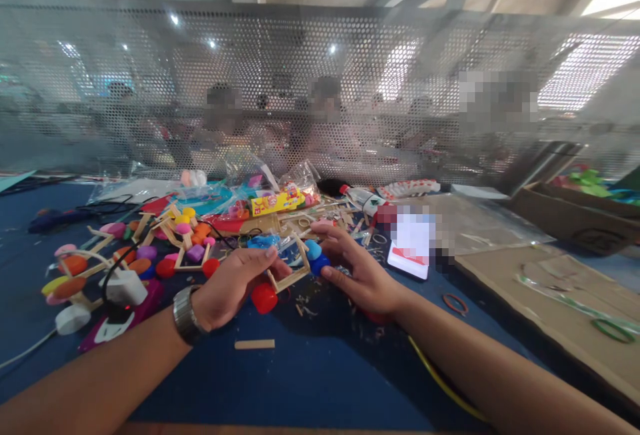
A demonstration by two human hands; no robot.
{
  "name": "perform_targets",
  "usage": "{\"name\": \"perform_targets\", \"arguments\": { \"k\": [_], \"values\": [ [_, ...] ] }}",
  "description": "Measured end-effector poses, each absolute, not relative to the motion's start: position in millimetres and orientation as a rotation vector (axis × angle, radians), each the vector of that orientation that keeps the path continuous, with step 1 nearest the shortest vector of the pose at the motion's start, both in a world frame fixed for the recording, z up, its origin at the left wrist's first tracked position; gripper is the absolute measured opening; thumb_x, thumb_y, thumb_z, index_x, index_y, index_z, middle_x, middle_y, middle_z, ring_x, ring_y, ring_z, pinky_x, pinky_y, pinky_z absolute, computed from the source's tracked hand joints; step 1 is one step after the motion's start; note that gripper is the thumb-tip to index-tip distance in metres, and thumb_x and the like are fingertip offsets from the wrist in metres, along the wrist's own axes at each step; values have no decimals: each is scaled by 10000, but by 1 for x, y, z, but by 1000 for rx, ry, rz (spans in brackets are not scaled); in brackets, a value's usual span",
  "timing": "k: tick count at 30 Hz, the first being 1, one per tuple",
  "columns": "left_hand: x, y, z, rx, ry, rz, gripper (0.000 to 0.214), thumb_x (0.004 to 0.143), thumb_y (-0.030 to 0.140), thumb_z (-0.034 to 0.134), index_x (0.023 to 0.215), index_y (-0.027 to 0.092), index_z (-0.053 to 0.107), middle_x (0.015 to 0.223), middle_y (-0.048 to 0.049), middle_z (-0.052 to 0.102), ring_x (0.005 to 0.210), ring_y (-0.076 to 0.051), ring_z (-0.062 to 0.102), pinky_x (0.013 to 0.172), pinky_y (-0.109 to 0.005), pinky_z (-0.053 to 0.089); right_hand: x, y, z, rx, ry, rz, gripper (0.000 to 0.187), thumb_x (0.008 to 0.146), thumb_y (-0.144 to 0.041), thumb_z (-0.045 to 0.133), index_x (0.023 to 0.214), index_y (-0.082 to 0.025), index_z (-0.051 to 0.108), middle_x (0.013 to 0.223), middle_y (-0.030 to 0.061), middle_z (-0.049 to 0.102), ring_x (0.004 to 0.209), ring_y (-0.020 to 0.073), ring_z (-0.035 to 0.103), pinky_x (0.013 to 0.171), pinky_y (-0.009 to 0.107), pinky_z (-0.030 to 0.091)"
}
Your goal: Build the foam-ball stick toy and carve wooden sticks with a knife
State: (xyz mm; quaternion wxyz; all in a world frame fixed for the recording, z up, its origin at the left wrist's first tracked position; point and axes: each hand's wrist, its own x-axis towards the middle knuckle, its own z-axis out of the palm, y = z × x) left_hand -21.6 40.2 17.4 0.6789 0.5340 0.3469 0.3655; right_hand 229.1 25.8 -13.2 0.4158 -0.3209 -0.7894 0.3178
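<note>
Between my hands is a small wooden-stick model (293, 279), an angled frame of pale sticks held just above the table. My left hand (233, 283), with a metal watch at its wrist, has its fingers closed around the frame's left side. A red round piece (264, 298) sits at the lower left corner of the frame. My right hand (363, 275) curves around the other end, thumb against a dark blue round piece (319, 263). A light blue round piece (313, 249) lies just above that one. The fingertips of my left hand are partly hidden behind the frame.
Similar stick models with coloured pieces (187, 248) crowd the left, by a purple power strip (145, 305) with a white charger. A loose stick (255, 344) lies in front. Rightward are a lit phone (411, 248), a bottle (367, 200) and cardboard (500, 281). A perforated screen (280, 55) stands behind.
</note>
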Motion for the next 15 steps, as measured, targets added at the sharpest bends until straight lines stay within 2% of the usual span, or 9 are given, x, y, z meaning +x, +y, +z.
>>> {"name": "perform_targets", "arguments": {
  "k": [3, 6, 11, 15],
  "values": [
    [-22, 41, 16, 1280, 775, 877, 463, 644, 632, 914, 692, 182, 813, 779, -74, 745, 666, -140, 623, 601, -238, 488, 229, 27, -14, -811, -1988, 787, 562, 1050, -481, 532, 1532, -274, 331, 1040, 61, 640, 893, 210, 634, 797, 376, 532],
    [-24, 41, 16, 1382, 739, 890, 420, 694, 597, 895, 689, 186, 810, 818, -87, 761, 733, -158, 641, 657, -248, 503, 230, 27, -14, -812, -1999, 760, 563, 1046, -443, 542, 1535, -260, 333, 1029, 58, 643, 903, 211, 636, 807, 375, 528],
    [-23, 41, 19, 1526, 753, 827, 287, 719, 475, 891, 720, 197, 820, 797, -67, 760, 695, -157, 635, 662, -261, 512, 231, 28, -15, -813, -2018, 721, 546, 1044, -384, 552, 1530, -267, 333, 1024, 48, 639, 864, 197, 626, 805, 378, 522],
    [-23, 41, 21, 1613, 759, 945, 228, 749, 426, 861, 696, 209, 811, 769, -57, 749, 730, -174, 646, 681, -271, 516, 230, 28, -13, -812, -2020, 720, 529, 1047, -362, 538, 1522, -255, 329, 998, 38, 626, 837, 186, 608, 788, 376, 519]
  ]
}}
